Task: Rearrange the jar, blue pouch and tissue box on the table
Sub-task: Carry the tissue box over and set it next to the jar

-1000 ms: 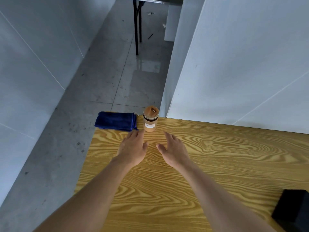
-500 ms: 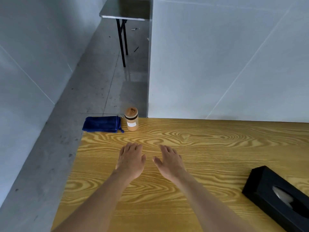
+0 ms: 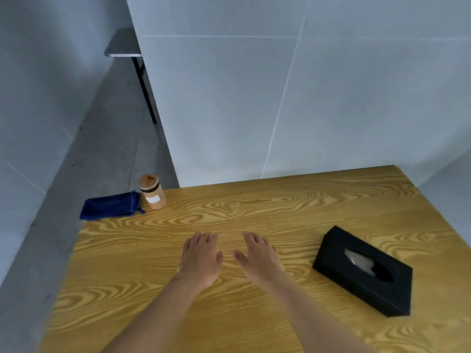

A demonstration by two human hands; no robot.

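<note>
A small tan jar [image 3: 152,191] with a wooden lid stands upright at the far left corner of the wooden table [image 3: 267,215]. The blue pouch [image 3: 110,206] lies flat just left of the jar, partly over the table's left edge. A black tissue box [image 3: 364,271] with a tissue showing in its slot rests on the right side. My left hand [image 3: 200,257] and my right hand [image 3: 258,258] lie palm down side by side at the table's middle, fingers loosely spread, holding nothing and well apart from all three objects.
A white wall panel [image 3: 280,98] rises directly behind the table's far edge. Left of the table the grey floor [image 3: 89,161] drops away, and a second table with a dark metal leg [image 3: 146,90] stands farther back.
The view has swung right, bringing the whole tissue box into sight. Both hands have drawn back from the jar toward the table's middle. The jar and pouch have not moved.
</note>
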